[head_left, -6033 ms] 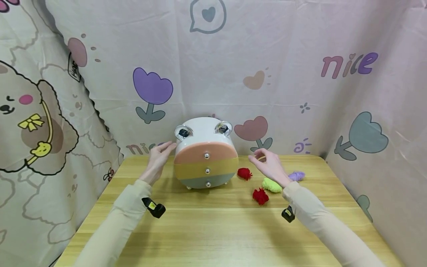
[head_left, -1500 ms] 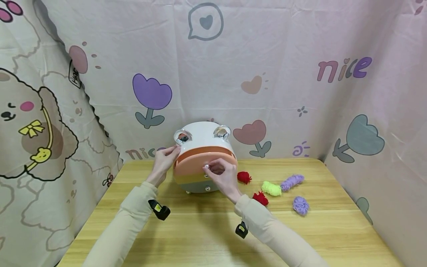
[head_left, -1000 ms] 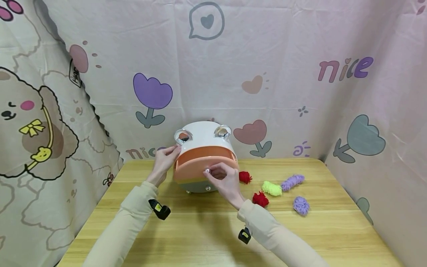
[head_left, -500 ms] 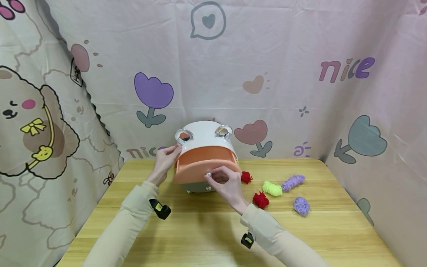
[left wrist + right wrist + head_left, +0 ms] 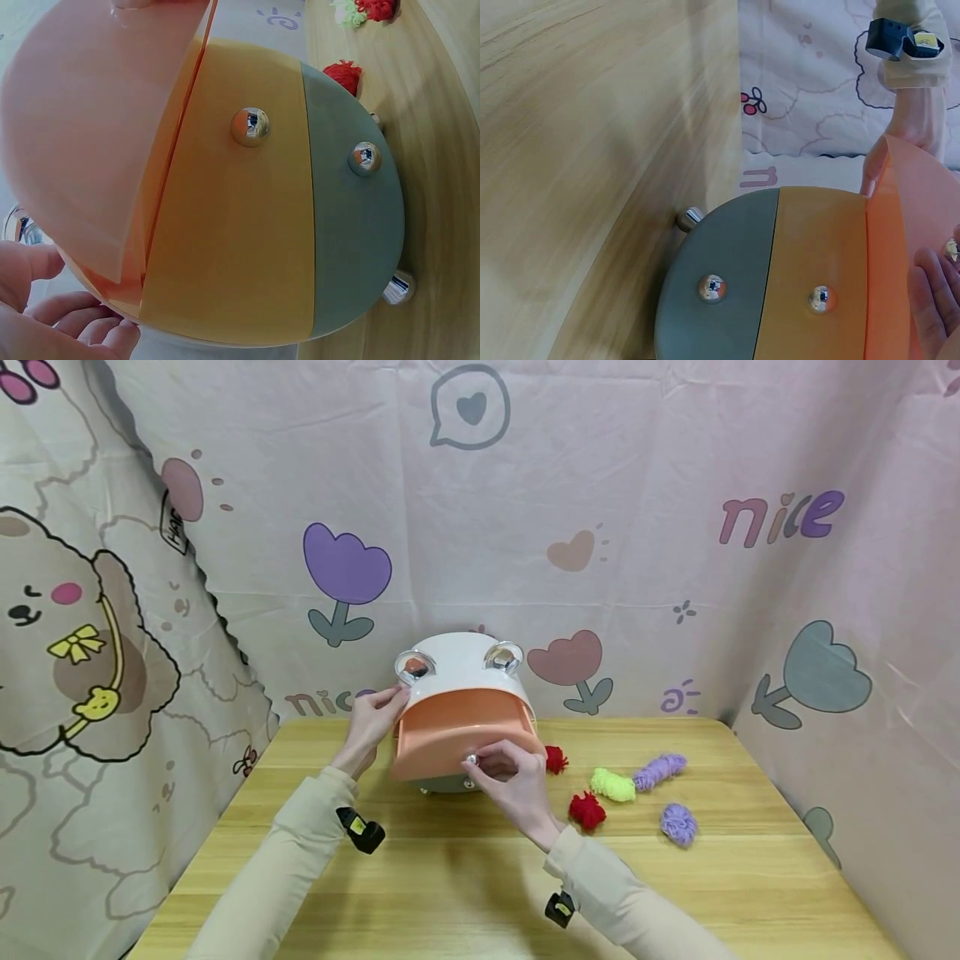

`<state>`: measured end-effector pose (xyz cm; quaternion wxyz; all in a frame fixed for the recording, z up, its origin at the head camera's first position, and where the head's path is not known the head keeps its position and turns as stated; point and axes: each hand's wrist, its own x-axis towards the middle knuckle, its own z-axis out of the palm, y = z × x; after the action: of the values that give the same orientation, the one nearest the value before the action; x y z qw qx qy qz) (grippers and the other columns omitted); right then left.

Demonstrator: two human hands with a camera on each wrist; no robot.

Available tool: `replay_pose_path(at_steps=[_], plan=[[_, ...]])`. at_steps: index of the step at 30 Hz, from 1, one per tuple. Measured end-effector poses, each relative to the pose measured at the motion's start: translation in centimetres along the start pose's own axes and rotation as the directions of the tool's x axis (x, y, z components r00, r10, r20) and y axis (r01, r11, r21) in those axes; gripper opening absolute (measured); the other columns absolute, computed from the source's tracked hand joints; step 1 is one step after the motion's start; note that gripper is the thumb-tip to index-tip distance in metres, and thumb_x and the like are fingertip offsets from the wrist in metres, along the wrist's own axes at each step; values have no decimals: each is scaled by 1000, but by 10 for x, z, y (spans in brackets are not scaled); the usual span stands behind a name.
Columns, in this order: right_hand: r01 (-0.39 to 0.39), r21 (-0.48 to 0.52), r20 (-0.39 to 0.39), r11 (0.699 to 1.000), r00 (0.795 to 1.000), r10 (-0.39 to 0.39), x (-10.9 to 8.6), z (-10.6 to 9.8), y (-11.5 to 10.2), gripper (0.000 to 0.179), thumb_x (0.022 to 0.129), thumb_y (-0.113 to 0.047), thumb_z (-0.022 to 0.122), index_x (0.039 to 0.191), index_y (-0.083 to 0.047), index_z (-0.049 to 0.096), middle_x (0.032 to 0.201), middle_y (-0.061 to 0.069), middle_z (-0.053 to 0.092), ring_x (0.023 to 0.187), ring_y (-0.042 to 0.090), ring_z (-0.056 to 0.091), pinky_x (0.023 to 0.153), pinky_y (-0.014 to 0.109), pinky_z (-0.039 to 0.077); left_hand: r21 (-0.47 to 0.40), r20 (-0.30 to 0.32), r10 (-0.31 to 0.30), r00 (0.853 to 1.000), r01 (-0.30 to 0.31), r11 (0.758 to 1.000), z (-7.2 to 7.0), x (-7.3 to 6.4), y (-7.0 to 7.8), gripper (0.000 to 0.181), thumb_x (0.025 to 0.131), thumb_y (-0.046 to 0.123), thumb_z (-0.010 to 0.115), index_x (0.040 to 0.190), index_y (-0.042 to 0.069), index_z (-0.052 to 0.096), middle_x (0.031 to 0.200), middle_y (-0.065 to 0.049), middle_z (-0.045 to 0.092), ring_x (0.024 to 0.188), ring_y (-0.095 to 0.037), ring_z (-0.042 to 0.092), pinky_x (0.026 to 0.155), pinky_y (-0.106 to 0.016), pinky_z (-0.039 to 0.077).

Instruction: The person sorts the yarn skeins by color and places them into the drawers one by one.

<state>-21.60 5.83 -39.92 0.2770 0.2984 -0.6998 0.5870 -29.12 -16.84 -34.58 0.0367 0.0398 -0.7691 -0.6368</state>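
Observation:
A white frog-shaped drawer box (image 5: 457,662) with silvery ring eyes stands on the table. Its peach top drawer (image 5: 431,747) is pulled well out, tilting down at the front. My right hand (image 5: 517,781) pinches the silver knob (image 5: 471,759) of that drawer between thumb and fingertips. At the box's left side my left hand (image 5: 367,727) rests its fingertips against the shell, below the eye. In the left wrist view, the yellow drawer (image 5: 232,202) and grey-green drawer (image 5: 349,225) sit closed, each with a round knob.
Right of the box lie small yarn bundles: two red ones (image 5: 587,811), a lime green one (image 5: 612,785), a long purple one (image 5: 660,771) and a round purple one (image 5: 678,824). A printed curtain (image 5: 637,443) hangs behind the wooden table (image 5: 450,893).
Six seconds ago both hands were off the box and the top drawer was closed. My right hand has since drawn it forward and down by its knob; my left hand now touches the side.

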Motion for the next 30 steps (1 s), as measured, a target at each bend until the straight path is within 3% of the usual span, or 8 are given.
replay_pose_path(at_steps=[6, 15, 24, 30], plan=[[10, -14, -2, 1000, 1000, -10, -2, -1, 1, 13, 80, -1, 82, 88, -2, 71, 80, 15, 77, 63, 20, 74, 60, 21, 60, -2, -1, 6, 1000, -6, 1000, 0, 0, 0, 52, 103, 25, 58, 146, -3, 48, 153, -21, 48, 139, -31, 52, 117, -40, 42], [-63, -15, 4, 998, 998, 63, -4, -2, -1, 15, 78, 6, 81, 88, 5, 70, 78, 21, 76, 64, 33, 73, 61, 27, 62, 4, -2, -8, 1000, 8, 1000, 0, 0, 0, 54, 103, 26, 58, 147, -2, 47, 155, -19, 46, 142, -32, 48, 119, -41, 41], [-26, -21, 10, 999, 1000, 26, 1, -5, -29, 15, 76, 13, 79, 85, 10, 67, 76, 24, 74, 62, 35, 72, 59, 29, 62, 13, -3, 0, 1000, 0, 1000, 0, 0, 0, 53, 103, 26, 57, 147, -2, 46, 154, -20, 46, 141, -32, 49, 118, -40, 41], [-33, -25, 10, 999, 999, 33, 0, -5, -31, 16, 76, 12, 79, 86, 9, 67, 76, 23, 75, 62, 35, 72, 59, 29, 62, 6, -14, -3, 1000, 3, 1000, 0, 0, -1, 54, 102, 26, 59, 146, -2, 47, 153, -21, 48, 139, -32, 51, 117, -41, 42]])
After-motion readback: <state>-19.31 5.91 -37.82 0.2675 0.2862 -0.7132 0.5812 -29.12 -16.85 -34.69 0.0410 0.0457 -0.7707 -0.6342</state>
